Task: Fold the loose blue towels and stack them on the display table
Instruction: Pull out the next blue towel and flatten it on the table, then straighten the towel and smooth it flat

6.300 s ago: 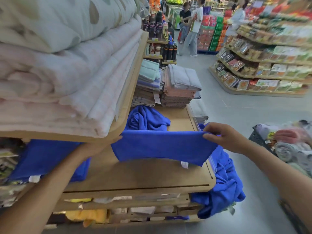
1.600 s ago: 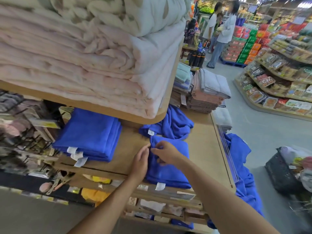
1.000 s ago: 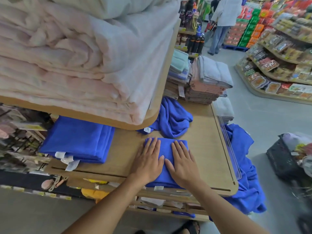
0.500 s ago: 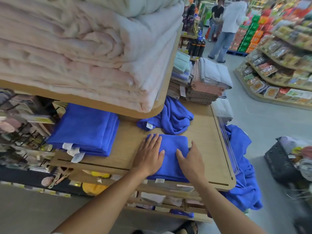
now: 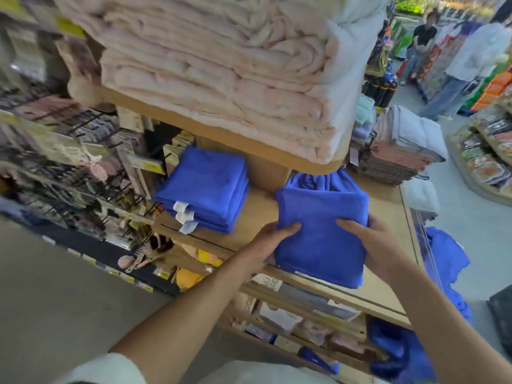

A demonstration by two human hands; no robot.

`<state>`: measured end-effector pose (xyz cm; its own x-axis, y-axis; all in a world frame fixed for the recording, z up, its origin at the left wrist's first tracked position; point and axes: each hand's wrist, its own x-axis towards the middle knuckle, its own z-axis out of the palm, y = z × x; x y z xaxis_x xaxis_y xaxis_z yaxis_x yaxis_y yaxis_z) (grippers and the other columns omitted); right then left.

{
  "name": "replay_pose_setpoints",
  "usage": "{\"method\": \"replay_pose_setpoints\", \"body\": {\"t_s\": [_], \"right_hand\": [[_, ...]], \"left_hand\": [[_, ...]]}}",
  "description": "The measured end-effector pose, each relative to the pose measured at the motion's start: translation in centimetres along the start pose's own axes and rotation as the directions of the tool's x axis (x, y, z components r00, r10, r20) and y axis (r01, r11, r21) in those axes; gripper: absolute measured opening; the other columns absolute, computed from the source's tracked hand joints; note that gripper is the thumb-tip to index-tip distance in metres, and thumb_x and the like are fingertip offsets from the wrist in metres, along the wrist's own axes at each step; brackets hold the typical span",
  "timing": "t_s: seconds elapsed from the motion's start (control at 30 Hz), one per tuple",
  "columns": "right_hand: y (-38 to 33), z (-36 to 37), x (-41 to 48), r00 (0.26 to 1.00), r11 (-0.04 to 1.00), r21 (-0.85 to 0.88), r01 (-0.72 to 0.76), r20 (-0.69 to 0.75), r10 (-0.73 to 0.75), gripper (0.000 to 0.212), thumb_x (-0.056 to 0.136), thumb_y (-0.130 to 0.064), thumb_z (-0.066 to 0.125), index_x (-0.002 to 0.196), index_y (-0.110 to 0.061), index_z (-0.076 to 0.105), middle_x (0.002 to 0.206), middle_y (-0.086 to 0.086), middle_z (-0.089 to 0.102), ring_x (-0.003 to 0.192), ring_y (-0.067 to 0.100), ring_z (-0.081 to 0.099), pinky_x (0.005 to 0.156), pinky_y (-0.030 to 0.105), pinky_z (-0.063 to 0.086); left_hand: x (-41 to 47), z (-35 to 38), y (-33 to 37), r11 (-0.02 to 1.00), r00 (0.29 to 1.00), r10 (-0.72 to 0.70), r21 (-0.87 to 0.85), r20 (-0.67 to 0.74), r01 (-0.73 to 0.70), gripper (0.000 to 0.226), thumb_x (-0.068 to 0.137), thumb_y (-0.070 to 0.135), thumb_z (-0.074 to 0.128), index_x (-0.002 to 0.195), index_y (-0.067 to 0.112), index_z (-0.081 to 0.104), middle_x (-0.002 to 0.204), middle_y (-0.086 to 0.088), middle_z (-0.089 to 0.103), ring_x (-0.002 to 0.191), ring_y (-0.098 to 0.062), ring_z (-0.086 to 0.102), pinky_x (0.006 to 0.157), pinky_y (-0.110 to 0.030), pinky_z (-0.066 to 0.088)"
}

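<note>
so the person's got one folded towel (image 5: 321,239) in both hands, centre of the frame, over the front part of the table (image 5: 259,214). left hand (image 5: 273,241) grasps its left side and right hand (image 5: 372,242) grasps its right side, thumbs on top, fingers tucked round the edges. can't tell if it's lifted clear of the wood or just sliding.

progress wise i'd guess roughly halfway. there's a neat stack (image 5: 206,189) of folded blue ones left of centre, apart from the held towel with bare wood between. this one looks done and only needs to land on the stack. what's left: a loose towel (image 5: 314,181) bunched right behind the held one, a heap (image 5: 446,253) hanging off the table's right edge, and more blue (image 5: 401,353) down in the lower right, can't tell how many pieces.

room: the shelf (image 5: 249,142) carrying the blankets (image 5: 221,79) overhangs the stack, so the gap above it looks low. i'd go in sideways and flat, not from above. the rack (image 5: 83,151) of hooks sits just left of the stack, so don't overshoot. the table's front edge is right under the towel, so a slip there probably goes to the floor.
</note>
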<state>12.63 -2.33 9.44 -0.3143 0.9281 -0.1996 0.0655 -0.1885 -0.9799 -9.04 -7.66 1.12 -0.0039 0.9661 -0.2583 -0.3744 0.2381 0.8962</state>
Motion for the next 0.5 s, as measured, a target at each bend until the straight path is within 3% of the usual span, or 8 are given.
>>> {"method": "replay_pose_setpoints", "body": {"t_s": [0.07,0.13,0.2,0.27,0.37,0.4,0.5], "right_hand": [[-1.7,1.1,0.6,0.998,0.999,0.050,-0.015,0.067,0.011,0.028,0.074,-0.028,0.085,0.101,-0.024,0.079,0.113,0.006,0.077,0.102,0.024,0.075,0.069,0.032,0.062],[-2.9,2.9,1.6,0.989,0.996,0.059,-0.068,0.135,0.060,0.024,0.081,-0.027,0.083,0.105,-0.028,0.079,0.116,0.003,0.077,0.105,0.023,0.075,0.070,0.033,0.062],[-3.8,5.3,3.0,0.967,0.992,-0.004,-0.128,0.220,0.125,0.033,0.087,-0.020,0.076,0.119,-0.027,0.073,0.120,0.000,0.075,0.109,0.023,0.073,0.079,0.039,0.062],[-4.8,8.2,4.1,0.949,0.987,-0.079,-0.140,0.275,0.157,0.031,0.088,-0.011,0.067,0.116,-0.025,0.068,0.110,-0.006,0.076,0.099,0.019,0.073,0.080,0.039,0.059],[-6.4,13.7,6.1,0.957,0.990,-0.092,-0.108,0.259,0.128,0.021,0.089,-0.005,0.065,0.096,-0.025,0.063,0.075,-0.009,0.069,0.065,0.010,0.064,0.058,0.028,0.053],[-6.9,15.5,6.9,0.956,0.989,-0.091,-0.116,0.260,0.136,0.018,0.091,-0.008,0.066,0.098,-0.024,0.063,0.077,-0.007,0.069,0.066,0.010,0.064,0.061,0.030,0.054],[-7.1,20.4,9.3,0.944,0.982,-0.129,-0.139,0.283,0.171,0.012,0.096,-0.019,0.065,0.108,-0.022,0.062,0.095,-0.003,0.065,0.081,0.014,0.062,0.072,0.028,0.054]], "left_hand": [[-1.7,-1.5,1.7,1.000,1.000,-0.001,0.031,0.026,0.000,0.037,0.087,0.033,0.075,0.119,0.015,0.071,0.122,-0.006,0.073,0.113,-0.023,0.069,0.094,-0.037,0.056],[-3.1,-3.4,3.8,0.997,0.998,0.048,0.065,-0.030,-0.046,0.027,0.091,0.022,0.073,0.118,0.016,0.070,0.119,-0.002,0.074,0.113,-0.022,0.069,0.100,-0.040,0.054],[-4.4,-5.5,6.4,0.984,0.985,0.122,0.145,-0.119,-0.105,0.021,0.093,0.022,0.072,0.113,0.019,0.070,0.112,0.006,0.077,0.105,-0.015,0.072,0.091,-0.034,0.059],[-5.4,-7.7,9.2,0.956,0.964,0.182,0.264,-0.192,-0.128,0.014,0.093,0.027,0.072,0.107,0.024,0.071,0.105,0.012,0.077,0.098,-0.009,0.073,0.082,-0.028,0.059],[-6.5,-11.7,13.5,0.935,0.927,0.232,0.332,-0.296,-0.128,0.009,0.093,0.025,0.072,0.101,0.024,0.071,0.106,0.005,0.077,0.092,-0.011,0.075,0.076,-0.026,0.060],[-6.8,-13.0,14.9,0.934,0.905,0.243,0.336,-0.348,-0.122,0.008,0.091,0.024,0.073,0.099,0.024,0.071,0.105,0.003,0.077,0.090,-0.014,0.075,0.073,-0.027,0.060],[-6.7,-16.5,18.3,0.929,0.833,0.244,0.366,-0.496,-0.054,0.026,0.069,0.030,0.070,0.094,0.021,0.070,0.109,-0.011,0.074,0.102,-0.033,0.068,0.086,-0.043,0.053]]}}
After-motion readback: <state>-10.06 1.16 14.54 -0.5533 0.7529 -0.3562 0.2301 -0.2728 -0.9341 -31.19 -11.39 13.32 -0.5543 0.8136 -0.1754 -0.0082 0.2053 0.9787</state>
